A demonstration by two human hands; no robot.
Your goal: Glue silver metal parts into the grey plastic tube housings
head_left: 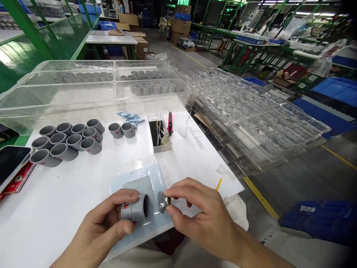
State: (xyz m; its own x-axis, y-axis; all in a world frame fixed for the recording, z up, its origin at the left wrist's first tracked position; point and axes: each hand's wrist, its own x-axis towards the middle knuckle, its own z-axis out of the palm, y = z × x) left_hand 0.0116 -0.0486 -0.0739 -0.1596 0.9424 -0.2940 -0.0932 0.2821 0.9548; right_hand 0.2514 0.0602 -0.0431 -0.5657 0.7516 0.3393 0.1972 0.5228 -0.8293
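Grey PVC pipe coupling (134,209) lies closed in the left hand's (103,221) grip, open end facing right; the right hand's (203,219) grip pinches a small metal disc (163,201) just beside it; fingers hide most of the disc, its detail unclear; both are over a pale blue sheet (152,176).

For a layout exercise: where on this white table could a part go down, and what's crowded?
Bare table lies between the grey pipe couplings and the pale blue sheet, and right of the small clear box. The coupling cluster is crowded.

No legible text, tiny red labels (126,207)
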